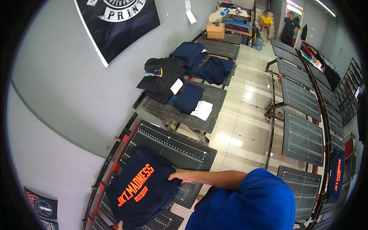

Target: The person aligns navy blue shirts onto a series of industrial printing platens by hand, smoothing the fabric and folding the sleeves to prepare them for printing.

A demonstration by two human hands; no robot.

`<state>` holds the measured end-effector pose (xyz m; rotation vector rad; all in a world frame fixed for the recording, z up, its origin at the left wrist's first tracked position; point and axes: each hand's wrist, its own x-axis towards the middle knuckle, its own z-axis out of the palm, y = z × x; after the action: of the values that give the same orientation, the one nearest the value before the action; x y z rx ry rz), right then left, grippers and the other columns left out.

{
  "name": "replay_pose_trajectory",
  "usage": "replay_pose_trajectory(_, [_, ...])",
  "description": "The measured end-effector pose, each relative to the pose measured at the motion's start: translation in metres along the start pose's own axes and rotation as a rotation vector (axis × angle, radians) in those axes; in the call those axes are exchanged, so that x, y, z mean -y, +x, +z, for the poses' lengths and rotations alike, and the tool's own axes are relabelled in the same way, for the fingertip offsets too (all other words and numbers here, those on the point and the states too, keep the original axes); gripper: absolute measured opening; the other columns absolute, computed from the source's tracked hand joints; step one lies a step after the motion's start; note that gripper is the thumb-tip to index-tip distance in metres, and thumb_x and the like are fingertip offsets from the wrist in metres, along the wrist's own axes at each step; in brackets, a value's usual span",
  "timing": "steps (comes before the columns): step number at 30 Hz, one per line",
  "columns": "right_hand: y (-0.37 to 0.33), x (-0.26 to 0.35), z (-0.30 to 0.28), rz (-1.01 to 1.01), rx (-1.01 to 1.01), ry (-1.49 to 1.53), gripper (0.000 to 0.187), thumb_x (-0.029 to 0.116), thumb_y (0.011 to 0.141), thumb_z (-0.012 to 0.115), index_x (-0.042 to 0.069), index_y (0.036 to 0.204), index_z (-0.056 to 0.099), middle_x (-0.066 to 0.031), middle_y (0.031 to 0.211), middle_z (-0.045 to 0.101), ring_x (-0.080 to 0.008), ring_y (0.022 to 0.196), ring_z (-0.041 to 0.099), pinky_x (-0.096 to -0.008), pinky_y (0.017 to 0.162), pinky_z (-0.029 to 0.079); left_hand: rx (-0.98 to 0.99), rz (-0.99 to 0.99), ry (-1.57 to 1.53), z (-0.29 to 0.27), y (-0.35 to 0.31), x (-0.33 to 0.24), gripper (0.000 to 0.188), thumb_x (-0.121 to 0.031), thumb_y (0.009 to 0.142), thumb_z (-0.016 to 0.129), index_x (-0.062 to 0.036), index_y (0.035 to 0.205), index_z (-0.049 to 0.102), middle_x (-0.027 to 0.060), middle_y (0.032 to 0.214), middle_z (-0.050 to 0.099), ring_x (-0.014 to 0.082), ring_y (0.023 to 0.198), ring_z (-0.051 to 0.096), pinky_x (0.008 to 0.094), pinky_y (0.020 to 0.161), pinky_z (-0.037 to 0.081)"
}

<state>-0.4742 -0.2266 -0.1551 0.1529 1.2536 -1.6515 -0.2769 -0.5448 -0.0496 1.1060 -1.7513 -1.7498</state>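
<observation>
A navy shirt [143, 205] with bright orange lettering lies spread and slightly rumpled over dark printing platens [207, 153] marked with white rulers. My right hand [183, 175] comes in from a blue sleeve and pinches the shirt's right edge, thumb on top and the other fingers mostly hidden. At the lower edge of the picture, only a digit of my left hand [120, 225] shows, pressed on the shirt's near left edge; the rest is cut off.
Folded dark garments [189, 97] and white papers [202, 110] lie on platens farther along. Beyond stand a cardboard box [215, 30] and a machine. Across the tiled aisle [239, 126] runs another platen row [303, 138]. Two people [290, 30] are at the far end.
</observation>
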Motion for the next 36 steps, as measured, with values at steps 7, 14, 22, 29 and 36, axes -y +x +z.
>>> replay_pose_trajectory(7, [-0.107,0.091,-0.084,-0.214,0.284,0.172,0.043,0.025,0.085,0.066,-0.001,0.120,0.062,-0.0090,0.117,0.067,-0.0192,0.104,0.063,-0.0365,0.095,0.048,0.032,0.236,-0.123,0.079,-0.063,-0.081,0.064,-0.036,0.083,0.071,0.0080,0.126,0.052,0.0226,0.117,0.062,0.0317,0.103,0.062,0.0370,0.089,0.052])
replay_pose_trajectory(14, [-0.337,0.097,-0.284,-0.360,0.039,0.443,0.044,0.021,0.087,0.066,-0.009,0.120,0.059,-0.0160,0.119,0.066,-0.0220,0.105,0.065,-0.0337,0.098,0.049,0.176,0.356,-0.199,0.258,-0.141,-0.101,0.066,-0.038,0.084,0.071,0.0068,0.128,0.051,0.0231,0.119,0.061,0.0327,0.104,0.061,0.0381,0.092,0.051])
replay_pose_trajectory(22, [-0.513,0.089,-0.459,-0.629,-0.571,0.700,0.052,0.010,0.081,0.063,-0.013,0.125,0.052,-0.0211,0.114,0.066,-0.0277,0.099,0.068,-0.0367,0.089,0.054,0.676,0.249,-0.142,0.531,-0.209,-0.150,0.054,-0.028,0.082,0.069,0.0056,0.123,0.056,0.0195,0.112,0.064,0.0267,0.099,0.064,0.0367,0.083,0.055])
replay_pose_trajectory(29, [-0.540,0.145,-0.598,-0.946,-0.738,0.762,0.050,0.013,0.081,0.062,-0.017,0.120,0.052,-0.0262,0.110,0.066,-0.0328,0.096,0.069,-0.0397,0.085,0.059,1.093,-0.090,-0.051,0.857,-0.213,-0.210,0.030,-0.018,0.083,0.067,0.0017,0.106,0.064,0.0104,0.102,0.069,0.0192,0.090,0.067,0.0300,0.082,0.053])
replay_pose_trajectory(36, [-0.490,0.313,-0.786,-0.863,-0.915,0.679,0.044,0.025,0.086,0.064,-0.011,0.110,0.058,-0.0181,0.096,0.069,-0.0252,0.075,0.071,-0.0347,0.059,0.060,1.383,-0.168,0.142,1.203,-0.128,-0.227,0.025,-0.023,0.086,0.069,-0.0031,0.102,0.068,0.0050,0.101,0.070,0.0157,0.089,0.067,0.0302,0.080,0.054])
